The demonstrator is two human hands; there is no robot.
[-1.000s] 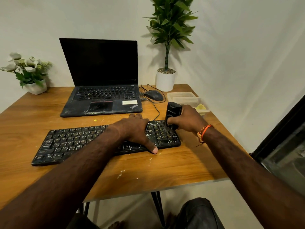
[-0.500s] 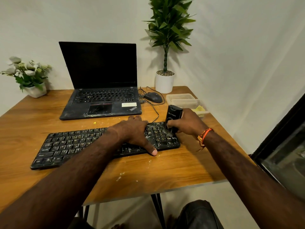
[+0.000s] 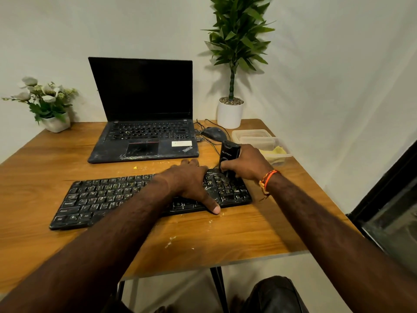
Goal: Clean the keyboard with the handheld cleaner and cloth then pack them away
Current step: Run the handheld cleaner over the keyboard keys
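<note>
Here the right hand [image 3: 244,164] has its fingers and thumb curled round the handheld cleaner [image 3: 228,157], which stands nearly upright with its lower end on the keys at the far right end of the keyboard [image 3: 108,197]. That upright hold likely keeps its mouth down against the keys, where pale crumbs cling. The left hand [image 3: 191,184] lies flat across the keyboard just left of the cleaner, fingers straight and close together over the far rows, thumb stretched out to the near edge. It seems to be there to pin the board so it does not slide under the cleaner's push.

The keyboard sits slantwise on the wooden table [image 3: 225,236], in front of an open laptop [image 3: 144,123]. More crumbs lie on the wood near the thumb. The yellow cloth [image 3: 278,151] waits in a clear plastic box [image 3: 252,133] behind the right hand, next to a mouse [image 3: 214,133]. By my judgement the work is in its early part: wiping and packing away are not yet done.
</note>
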